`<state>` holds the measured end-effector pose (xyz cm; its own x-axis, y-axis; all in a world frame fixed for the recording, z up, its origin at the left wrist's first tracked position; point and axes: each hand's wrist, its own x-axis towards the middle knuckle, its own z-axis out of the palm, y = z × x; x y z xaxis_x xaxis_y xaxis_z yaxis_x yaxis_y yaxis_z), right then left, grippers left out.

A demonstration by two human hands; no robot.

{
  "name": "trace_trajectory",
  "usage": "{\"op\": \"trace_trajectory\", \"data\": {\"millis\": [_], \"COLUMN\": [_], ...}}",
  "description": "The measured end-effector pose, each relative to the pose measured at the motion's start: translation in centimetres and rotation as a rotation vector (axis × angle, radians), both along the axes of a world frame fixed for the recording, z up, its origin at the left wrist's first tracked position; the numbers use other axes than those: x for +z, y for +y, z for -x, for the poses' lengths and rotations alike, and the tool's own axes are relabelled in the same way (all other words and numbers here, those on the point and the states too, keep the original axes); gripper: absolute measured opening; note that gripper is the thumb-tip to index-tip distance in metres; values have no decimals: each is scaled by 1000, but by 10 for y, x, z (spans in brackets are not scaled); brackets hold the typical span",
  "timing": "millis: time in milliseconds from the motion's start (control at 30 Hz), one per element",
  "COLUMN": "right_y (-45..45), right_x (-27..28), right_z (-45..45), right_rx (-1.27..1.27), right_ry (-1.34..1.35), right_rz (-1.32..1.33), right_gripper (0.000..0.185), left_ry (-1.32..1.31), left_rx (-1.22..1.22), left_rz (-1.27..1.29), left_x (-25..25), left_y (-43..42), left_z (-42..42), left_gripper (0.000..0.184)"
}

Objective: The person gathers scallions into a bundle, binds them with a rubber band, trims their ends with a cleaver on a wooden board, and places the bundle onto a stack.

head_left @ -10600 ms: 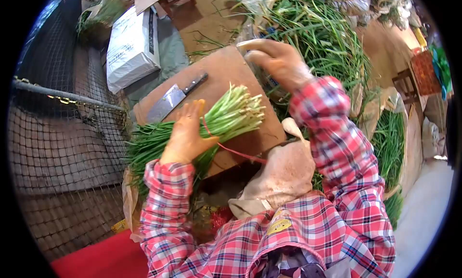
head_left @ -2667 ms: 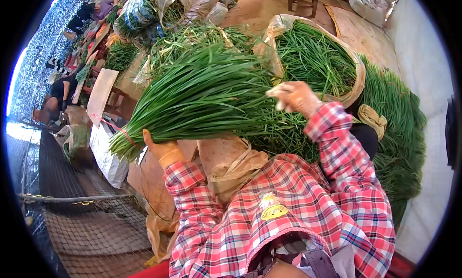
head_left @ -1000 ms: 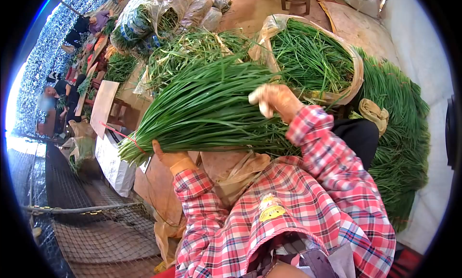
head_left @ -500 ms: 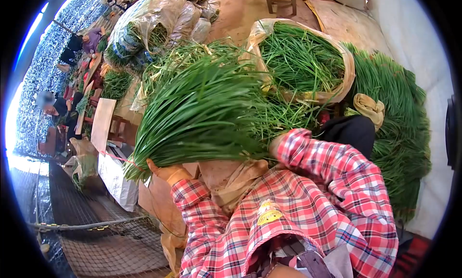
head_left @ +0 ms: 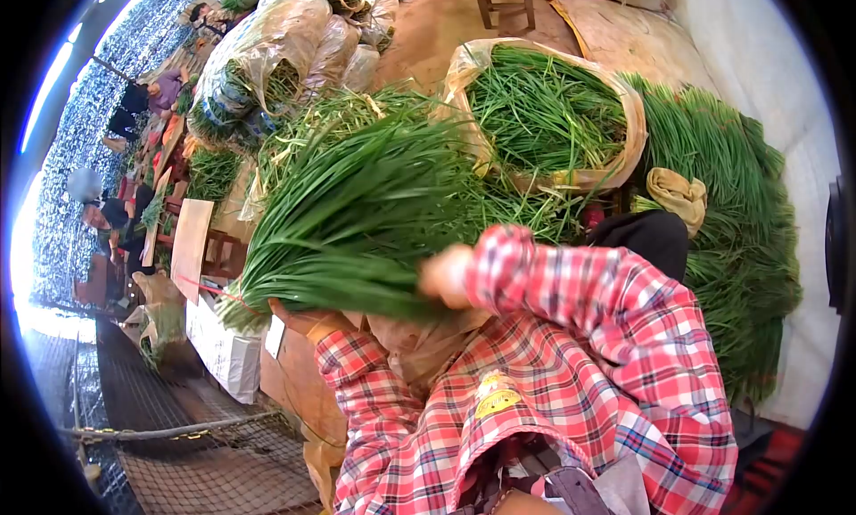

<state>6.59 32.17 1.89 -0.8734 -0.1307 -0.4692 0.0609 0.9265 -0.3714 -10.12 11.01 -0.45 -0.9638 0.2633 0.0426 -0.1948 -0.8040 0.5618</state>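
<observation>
A large bundle of long green leaves (head_left: 357, 212) lies across in front of me, its pale cut ends at the left and its tips fanned to the right. A thin red tie (head_left: 217, 289) goes round it near the cut ends. My left hand (head_left: 308, 321) holds the bundle from below, close to the tie, with most fingers hidden under the leaves. At the bundle's lower right edge is my right hand (head_left: 448, 276), smeared by motion, so its fingers cannot be made out.
Behind the bundle lie loose leaves (head_left: 535, 214) and a plastic-lined container of greens (head_left: 548, 114). Stacked bundles (head_left: 740, 238) stand at the right, a netting barrier (head_left: 214, 466) at the lower left. Other people (head_left: 116, 214) sit far left; a white package (head_left: 223, 346) is nearer.
My right hand has come down and left from above the leaf tips to the bundle's lower edge. The leaves have swung and bent downward. My left hand still holds the bundle; the view has shifted.
</observation>
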Motion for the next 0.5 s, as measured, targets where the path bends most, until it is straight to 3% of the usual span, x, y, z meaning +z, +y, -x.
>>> {"op": "trace_trajectory", "data": {"millis": [33,100,200,267,367,400,433,500], "right_y": [2,29,95,123,124,124,117,98], "right_x": [-30,-70,-83,-59,7,10,16,33], "right_z": [-16,-51,-100,-122,-131,-133,-131,-120], "right_rx": [2,15,-49,-338,-868,-956,-916,-696], "right_ry": [-41,-197,-280,-67,299,404,535,766], "right_rz": [-17,-89,-192,-161,101,474,726,656], "right_gripper": [28,23,20,22,28,28,28,34], "left_ry": [27,67,56,98,107,112,120,296], "left_rx": [-118,-109,8,79,121,80,90,-60], "left_rz": [-59,-36,25,56,223,173,157,252], "left_x": [-3,5,8,4,9,14,18,25], "left_y": [-5,-1,-1,3,14,20,29,49], "left_z": [3,-1,3,12,8,-7,-17,-35], "left_gripper": [55,55,55,52,49,49,49,54]}}
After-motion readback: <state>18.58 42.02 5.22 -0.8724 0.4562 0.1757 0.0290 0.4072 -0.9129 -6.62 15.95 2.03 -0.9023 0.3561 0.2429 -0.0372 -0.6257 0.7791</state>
